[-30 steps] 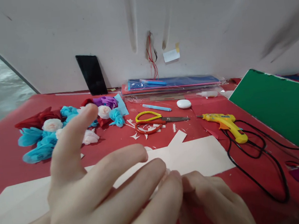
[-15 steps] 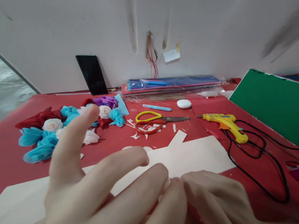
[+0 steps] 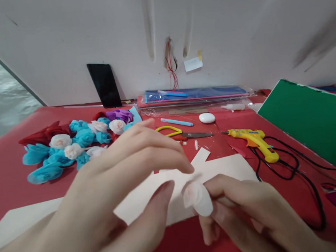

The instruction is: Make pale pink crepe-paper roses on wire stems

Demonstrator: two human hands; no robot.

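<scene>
Between the thumb and fingers of my right hand [image 3: 244, 209] is a small pale pink paper flower [image 3: 197, 198], its rounded petals facing left. My left hand [image 3: 132, 189] is just left of the flower, thumb and fingers apart in a loose curve, with nothing in it. Beneath both hands lies a long strip of white paper [image 3: 226, 172] on the red tabletop [image 3: 173, 244]. Behind my left hand, a pair of scissors [image 3: 197, 134] with yellow and red handles is partly covered.
Blue, red, purple and pale flowers [image 3: 84, 138] are heaped at the left. A yellow glue gun [image 3: 254, 139] with a black cord lies right, near a green board [image 3: 310, 124]. A black phone [image 3: 104, 84] leans on the wall. Wrapped blue sheets [image 3: 206, 92] lie at the back.
My hands have drawn apart. The left one has let go and opened, while the right one has turned, bringing the pale flower into view.
</scene>
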